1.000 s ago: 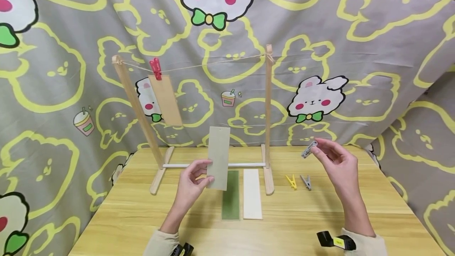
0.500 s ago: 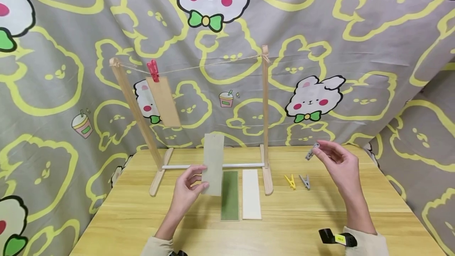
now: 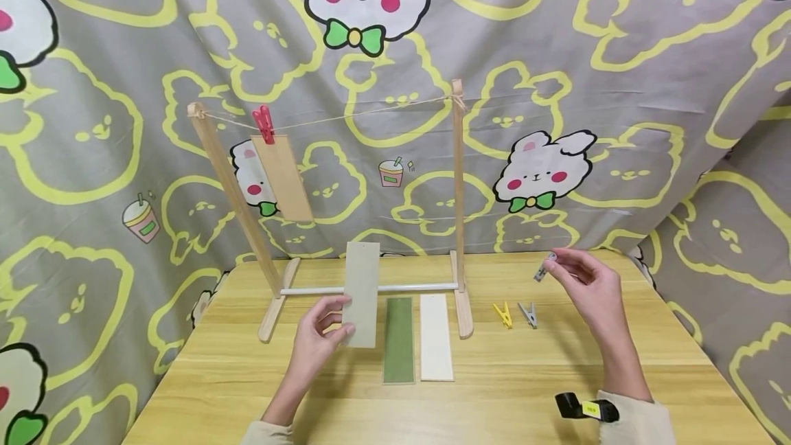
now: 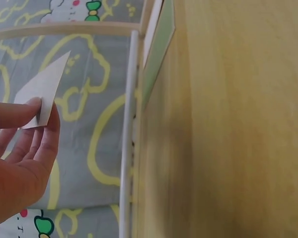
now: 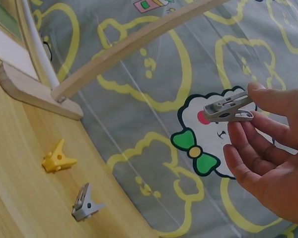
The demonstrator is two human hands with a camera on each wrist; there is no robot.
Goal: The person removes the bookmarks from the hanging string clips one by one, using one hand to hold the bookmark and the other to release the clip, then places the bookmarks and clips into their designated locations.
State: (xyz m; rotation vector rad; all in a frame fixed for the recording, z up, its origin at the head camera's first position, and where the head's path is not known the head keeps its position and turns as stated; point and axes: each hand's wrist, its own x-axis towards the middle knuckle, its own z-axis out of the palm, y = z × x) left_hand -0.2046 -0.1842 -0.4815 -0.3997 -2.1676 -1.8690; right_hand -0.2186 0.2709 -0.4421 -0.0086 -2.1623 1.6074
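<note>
The head camera is looking forward and down across the pale wood-grained surface (image 3: 507, 397). The wrist cameras are facing the bare left grip (image 4: 22, 166) and bare right grip (image 5: 282, 173) from close by (their pictures are lying sideways), and all three views are sharing the slim, round white crossbar (image 3: 421, 287).

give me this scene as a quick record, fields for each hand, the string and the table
left hand: holds pale grey card above the table
right hand: pinches grey clothespin
string: tied across wooden stand; red clothespin holds tan card near left post
table: green card beside white card; to their right, yellow clothespin, second grey clothespin
</note>
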